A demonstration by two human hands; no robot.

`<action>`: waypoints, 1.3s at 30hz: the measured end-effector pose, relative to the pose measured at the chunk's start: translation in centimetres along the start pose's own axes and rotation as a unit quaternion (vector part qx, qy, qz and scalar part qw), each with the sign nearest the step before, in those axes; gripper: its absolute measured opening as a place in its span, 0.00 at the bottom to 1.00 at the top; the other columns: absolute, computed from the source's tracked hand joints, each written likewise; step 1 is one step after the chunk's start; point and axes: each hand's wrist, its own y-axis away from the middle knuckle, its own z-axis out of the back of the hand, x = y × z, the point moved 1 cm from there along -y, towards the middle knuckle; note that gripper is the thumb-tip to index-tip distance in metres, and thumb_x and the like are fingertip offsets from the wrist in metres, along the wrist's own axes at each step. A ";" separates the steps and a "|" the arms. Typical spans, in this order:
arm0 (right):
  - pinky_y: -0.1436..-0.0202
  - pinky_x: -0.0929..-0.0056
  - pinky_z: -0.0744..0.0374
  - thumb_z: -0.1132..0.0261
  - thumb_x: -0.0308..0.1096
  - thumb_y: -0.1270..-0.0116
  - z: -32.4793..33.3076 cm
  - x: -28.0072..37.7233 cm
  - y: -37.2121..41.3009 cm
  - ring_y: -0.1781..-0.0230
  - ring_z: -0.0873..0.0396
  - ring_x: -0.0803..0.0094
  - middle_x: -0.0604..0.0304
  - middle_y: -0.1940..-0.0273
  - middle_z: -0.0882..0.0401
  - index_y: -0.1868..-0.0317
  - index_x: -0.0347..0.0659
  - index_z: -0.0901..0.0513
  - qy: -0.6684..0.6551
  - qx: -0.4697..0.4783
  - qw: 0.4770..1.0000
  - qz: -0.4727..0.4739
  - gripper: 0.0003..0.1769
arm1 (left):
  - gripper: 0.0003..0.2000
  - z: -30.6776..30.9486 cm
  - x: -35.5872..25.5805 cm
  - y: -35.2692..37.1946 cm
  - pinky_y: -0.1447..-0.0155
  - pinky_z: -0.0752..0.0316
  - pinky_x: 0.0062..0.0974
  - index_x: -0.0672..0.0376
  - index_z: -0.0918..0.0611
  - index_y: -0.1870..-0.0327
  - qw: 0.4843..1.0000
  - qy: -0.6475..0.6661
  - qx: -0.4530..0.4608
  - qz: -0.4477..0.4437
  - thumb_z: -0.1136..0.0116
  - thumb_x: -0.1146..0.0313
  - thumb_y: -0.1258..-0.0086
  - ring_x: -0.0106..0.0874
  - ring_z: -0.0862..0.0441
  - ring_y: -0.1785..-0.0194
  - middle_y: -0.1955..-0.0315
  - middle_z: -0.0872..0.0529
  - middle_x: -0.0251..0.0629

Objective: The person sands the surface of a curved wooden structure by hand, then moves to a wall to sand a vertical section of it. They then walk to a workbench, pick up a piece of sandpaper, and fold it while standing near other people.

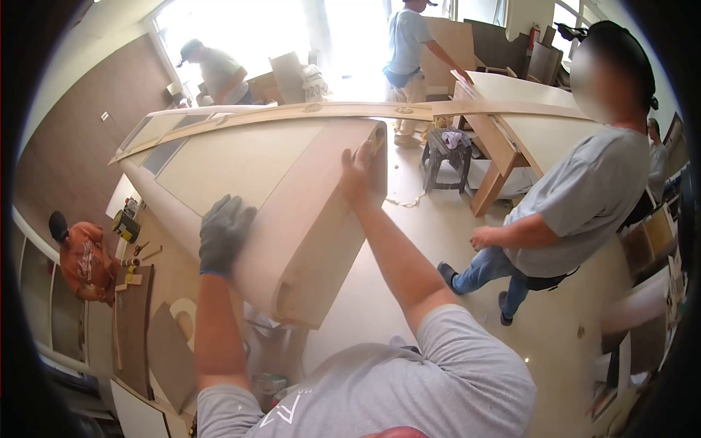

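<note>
A large pale wooden panel with a thick, rounded end lies tilted in front of me. My left hand, in a grey glove, rests with its fingers extended on the panel's upper face, near its left edge. My bare right hand touches the far right part of the thick end, its fingers stretched along the edge and spread over the corner. The fingertips on the far side are partly hidden. Across the panel's far side runs a long thin wooden strip, reaching toward a second workbench on the right.
A co-worker in a grey shirt stands close on the right. Another in an orange shirt is at the left, and others work by the windows. A dark stool stands beyond the panel. Boards and tools lie at the left.
</note>
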 end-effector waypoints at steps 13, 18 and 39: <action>0.27 0.53 0.35 0.48 0.40 0.21 4.0 -0.5 -5.6 0.31 0.35 0.40 0.37 0.31 0.35 0.32 0.25 0.35 0.131 -0.031 0.990 0.038 0.28 | 0.23 0.2 -0.9 0.4 0.26 0.33 0.38 0.67 0.17 0.43 0.996 0.026 -0.011 0.083 0.37 0.55 0.30 0.45 0.26 0.30 0.39 0.19 0.53; 0.26 0.54 0.36 0.52 0.42 0.20 3.3 0.9 -1.9 0.31 0.35 0.40 0.32 0.33 0.34 0.33 0.22 0.34 0.184 -0.083 0.968 0.153 0.29 | 0.23 -0.2 -0.9 0.4 0.28 0.31 0.37 0.67 0.17 0.43 0.994 0.056 -0.016 0.093 0.37 0.57 0.29 0.44 0.25 0.31 0.39 0.18 0.53; 0.30 0.53 0.35 0.53 0.43 0.20 5.3 -5.7 -9.4 0.29 0.38 0.39 0.30 0.31 0.36 0.33 0.27 0.32 0.058 0.051 0.997 0.002 0.28 | 0.21 -0.7 -0.7 0.2 0.28 0.30 0.35 0.69 0.16 0.44 0.989 0.081 -0.024 0.119 0.38 0.59 0.29 0.43 0.23 0.32 0.40 0.18 0.54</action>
